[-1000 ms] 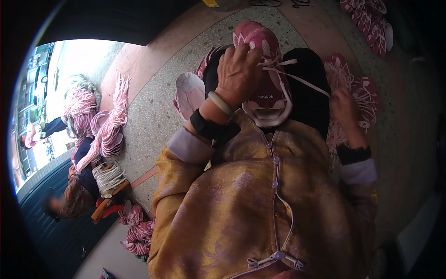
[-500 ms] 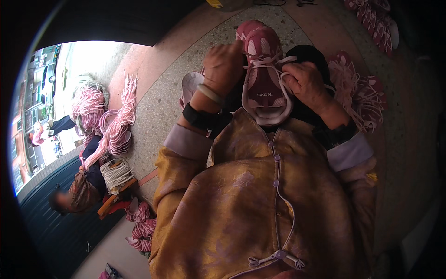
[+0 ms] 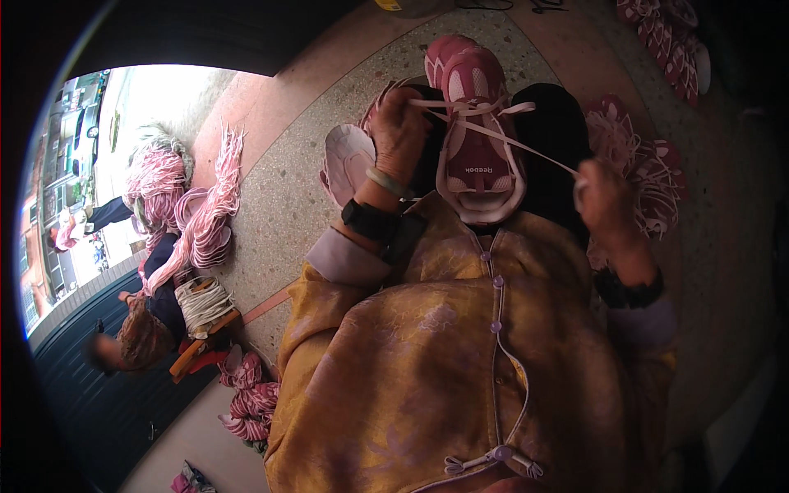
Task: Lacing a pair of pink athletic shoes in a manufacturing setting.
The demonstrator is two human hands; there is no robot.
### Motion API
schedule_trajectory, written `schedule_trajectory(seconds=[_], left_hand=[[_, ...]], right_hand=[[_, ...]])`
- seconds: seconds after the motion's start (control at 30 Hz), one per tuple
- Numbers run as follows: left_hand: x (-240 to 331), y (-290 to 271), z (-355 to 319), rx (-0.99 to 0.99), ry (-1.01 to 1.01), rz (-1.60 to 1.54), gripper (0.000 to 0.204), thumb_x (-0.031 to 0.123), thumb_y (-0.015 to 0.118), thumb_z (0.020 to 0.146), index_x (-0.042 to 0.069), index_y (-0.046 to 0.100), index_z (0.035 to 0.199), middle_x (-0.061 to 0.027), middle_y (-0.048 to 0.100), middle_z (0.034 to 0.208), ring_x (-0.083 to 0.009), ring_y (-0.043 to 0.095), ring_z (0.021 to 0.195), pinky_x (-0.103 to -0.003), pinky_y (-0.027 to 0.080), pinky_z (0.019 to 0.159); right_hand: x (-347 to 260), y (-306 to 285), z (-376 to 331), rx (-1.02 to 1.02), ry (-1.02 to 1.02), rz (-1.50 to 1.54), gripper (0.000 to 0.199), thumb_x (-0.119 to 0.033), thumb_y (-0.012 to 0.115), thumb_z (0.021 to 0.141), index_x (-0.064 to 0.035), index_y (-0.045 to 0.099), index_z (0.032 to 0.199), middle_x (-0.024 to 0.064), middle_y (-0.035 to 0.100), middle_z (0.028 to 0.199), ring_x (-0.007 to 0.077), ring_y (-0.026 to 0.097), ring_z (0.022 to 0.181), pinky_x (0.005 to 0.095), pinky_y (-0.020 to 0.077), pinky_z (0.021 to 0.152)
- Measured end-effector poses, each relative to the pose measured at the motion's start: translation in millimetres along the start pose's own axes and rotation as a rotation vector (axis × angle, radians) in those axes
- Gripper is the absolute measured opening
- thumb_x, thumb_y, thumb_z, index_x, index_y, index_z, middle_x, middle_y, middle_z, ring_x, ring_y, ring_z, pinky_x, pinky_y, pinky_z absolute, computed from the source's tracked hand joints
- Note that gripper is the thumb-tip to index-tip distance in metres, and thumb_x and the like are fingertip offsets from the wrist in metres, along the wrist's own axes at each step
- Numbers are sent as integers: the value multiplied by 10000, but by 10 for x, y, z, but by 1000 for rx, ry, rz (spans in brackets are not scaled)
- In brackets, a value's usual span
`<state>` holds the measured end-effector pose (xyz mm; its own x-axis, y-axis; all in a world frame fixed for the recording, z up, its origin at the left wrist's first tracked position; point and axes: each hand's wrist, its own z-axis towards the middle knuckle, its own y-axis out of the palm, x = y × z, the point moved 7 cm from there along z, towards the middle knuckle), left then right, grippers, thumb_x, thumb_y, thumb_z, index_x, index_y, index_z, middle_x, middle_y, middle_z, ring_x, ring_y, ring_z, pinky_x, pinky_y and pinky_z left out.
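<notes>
A pink and white sneaker (image 3: 479, 152) lies between my knees, its toe pointing away and its heel opening toward my belly. Through its lower eyelets runs a pale shoelace (image 3: 526, 148), drawn out to both sides. My left hand (image 3: 399, 135), left of the toe, is closed on one stretch of the lace. Farther out on the right, my right hand (image 3: 608, 201) pinches the other stretch, which slants down tautly from the eyelets. A short loop of lace sticks out right of the tongue. Beside my left wrist sits another shoe with a pale insole (image 3: 348, 156).
Laced pink shoes (image 3: 637, 168) are heaped at my right, and more pink shoes (image 3: 664, 41) lie at the far right. On the left, a person (image 3: 148, 333) sits near bundles of pink laces (image 3: 205, 222) and a white cord coil (image 3: 205, 306). Pink shoes (image 3: 249, 394) lie lower left.
My right hand has moved right and down, pulling the lace out into a long straight line. My left hand has shifted slightly down, with lace now showing stretched from it to the shoe.
</notes>
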<state>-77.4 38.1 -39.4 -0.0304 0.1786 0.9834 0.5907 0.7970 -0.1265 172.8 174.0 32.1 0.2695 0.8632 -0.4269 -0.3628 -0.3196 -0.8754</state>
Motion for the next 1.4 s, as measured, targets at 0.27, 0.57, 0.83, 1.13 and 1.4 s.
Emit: schedule_trajectory(seconds=[0.27,0.57,0.83,1.13,1.4], left_hand=[[154,247,-196,-159,209,330,153,122,541,761,32,615,861,-141,613,694,-242,632,677,-309,477,634],[15,52,-138,-48,316,254,99,48,549,734,43,583,827,-118,608,683,-224,630,668,-307,475,612],[-2,76,-111,-112,207,250,154,-12,478,754,12,589,858,-36,593,752,-88,545,663,-214,445,608],[-10,65,-136,-131,158,356,181,23,470,738,13,616,843,-42,606,718,-82,556,653,-232,454,583],[-149,-32,-112,-171,-99,68,154,30,488,781,31,598,889,-3,574,748,-59,515,594,-197,424,520]], right_hand=[[1328,-453,-1319,78,391,-146,161,-22,476,764,-25,477,924,148,509,796,333,536,739,417,423,642],[689,-4,-438,-210,231,364,291,-37,478,730,12,512,1014,157,556,982,282,548,955,367,425,837],[-277,195,791,163,-132,412,260,-36,584,721,-2,538,975,122,562,915,298,557,861,345,455,749],[-584,598,1161,96,-323,-30,161,-121,575,734,-131,611,891,28,552,874,226,525,898,375,398,737],[-455,288,817,-60,-46,491,73,-67,532,796,-14,535,846,169,572,677,337,594,664,386,456,548]])
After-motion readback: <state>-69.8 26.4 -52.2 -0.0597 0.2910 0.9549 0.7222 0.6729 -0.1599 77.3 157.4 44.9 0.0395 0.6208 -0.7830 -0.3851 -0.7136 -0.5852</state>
